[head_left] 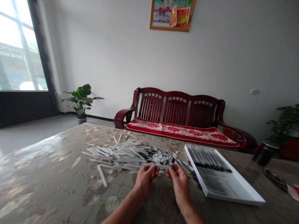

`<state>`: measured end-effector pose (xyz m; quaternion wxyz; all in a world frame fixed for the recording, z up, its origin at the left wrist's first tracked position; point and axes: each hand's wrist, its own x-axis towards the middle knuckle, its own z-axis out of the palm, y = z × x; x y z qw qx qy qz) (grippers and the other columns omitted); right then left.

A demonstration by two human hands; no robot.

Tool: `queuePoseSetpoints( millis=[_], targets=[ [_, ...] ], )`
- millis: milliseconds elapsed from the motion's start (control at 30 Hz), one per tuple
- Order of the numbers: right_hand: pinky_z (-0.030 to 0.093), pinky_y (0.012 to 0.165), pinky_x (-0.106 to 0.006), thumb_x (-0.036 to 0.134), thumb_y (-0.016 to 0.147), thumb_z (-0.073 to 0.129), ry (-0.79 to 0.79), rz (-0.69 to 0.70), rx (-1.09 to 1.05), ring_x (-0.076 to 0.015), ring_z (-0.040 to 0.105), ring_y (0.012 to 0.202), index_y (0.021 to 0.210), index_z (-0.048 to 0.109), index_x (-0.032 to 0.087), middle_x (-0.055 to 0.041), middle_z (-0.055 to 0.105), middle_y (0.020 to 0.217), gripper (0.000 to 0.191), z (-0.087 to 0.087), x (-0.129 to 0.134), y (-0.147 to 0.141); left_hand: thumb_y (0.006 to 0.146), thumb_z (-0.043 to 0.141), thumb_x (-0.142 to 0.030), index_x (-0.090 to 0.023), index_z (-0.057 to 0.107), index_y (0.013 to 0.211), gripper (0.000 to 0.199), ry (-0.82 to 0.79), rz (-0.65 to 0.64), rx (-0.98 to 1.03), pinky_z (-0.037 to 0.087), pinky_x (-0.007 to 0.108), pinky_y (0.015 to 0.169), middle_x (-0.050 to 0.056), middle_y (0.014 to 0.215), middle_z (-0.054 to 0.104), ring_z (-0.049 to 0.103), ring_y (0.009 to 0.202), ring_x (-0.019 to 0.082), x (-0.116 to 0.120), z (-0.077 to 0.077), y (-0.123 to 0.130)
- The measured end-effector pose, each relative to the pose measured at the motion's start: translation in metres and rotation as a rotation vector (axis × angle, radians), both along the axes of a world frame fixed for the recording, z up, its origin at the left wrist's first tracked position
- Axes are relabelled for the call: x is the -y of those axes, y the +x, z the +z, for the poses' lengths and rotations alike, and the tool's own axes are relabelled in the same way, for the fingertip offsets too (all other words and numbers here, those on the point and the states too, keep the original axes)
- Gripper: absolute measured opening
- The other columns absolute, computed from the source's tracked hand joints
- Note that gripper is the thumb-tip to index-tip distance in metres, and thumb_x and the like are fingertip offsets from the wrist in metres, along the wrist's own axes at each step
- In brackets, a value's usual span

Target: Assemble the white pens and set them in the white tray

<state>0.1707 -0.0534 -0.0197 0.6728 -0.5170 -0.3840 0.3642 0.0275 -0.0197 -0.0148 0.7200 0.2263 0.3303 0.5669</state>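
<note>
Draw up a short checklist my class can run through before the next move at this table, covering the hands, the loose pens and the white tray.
1. Left hand pinching a white pen: ok.
2. Right hand gripping that same pen: cannot tell; its fingers cover the contact.
3. Loose pens lying in neat rows: not ok; they are heaped crosswise on the marble-patterned tabletop.
4. Every loose pen in the heap: not ok; one stray pen lies apart, left of the hands.
5. Pens in the white tray lying parallel: ok.
</note>
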Motion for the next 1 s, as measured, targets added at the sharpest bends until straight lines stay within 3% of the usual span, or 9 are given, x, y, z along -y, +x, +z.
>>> queuePoseSetpoints(
  millis=[367,700,867,1000],
  targets=[
    [0.058,0.064,-0.034,0.053,0.058,0.081,-0.024,0.044,-0.029,-0.0234,0.070,0.068,0.078,0.066,0.020,-0.0029,0.072,0.072,0.041,0.007,0.000,-0.007,0.045,0.093,-0.043,-0.014,0.066,0.075,0.050,0.121,-0.027,-0.078,0.053,0.023,0.061,0.001,0.064,0.070,0.066,0.060,0.013,0.005,0.000,0.000],
    [0.061,0.061,-0.033,0.046,0.053,0.088,-0.155,0.068,-0.301,-0.0238,0.074,0.070,0.085,0.069,0.018,-0.0035,0.075,0.072,0.046,-0.007,0.004,-0.004,0.059,0.086,-0.046,-0.016,0.064,0.077,0.041,0.394,0.061,-0.244,0.056,0.029,0.061,0.002,0.065,0.070,0.067,0.059,0.017,0.010,0.001,0.000],
    [0.061,0.064,-0.031,0.041,0.054,0.089,-0.200,0.151,-0.402,-0.0222,0.074,0.074,0.083,0.069,0.019,-0.0044,0.076,0.074,0.041,-0.012,0.003,0.002,0.061,0.084,-0.048,-0.016,0.065,0.077,0.040,0.427,0.047,-0.288,0.057,0.029,0.062,0.002,0.064,0.069,0.067,0.059,0.017,0.010,0.000,0.001],
    [0.060,0.064,-0.037,0.047,0.063,0.084,-0.192,0.234,-0.346,-0.0266,0.075,0.077,0.086,0.069,0.021,-0.0074,0.078,0.083,0.038,-0.010,0.004,0.005,0.051,0.088,-0.050,-0.016,0.064,0.075,0.048,0.316,0.034,-0.243,0.057,0.029,0.059,0.001,0.062,0.069,0.068,0.058,0.018,0.005,0.000,0.002]
  ],
)
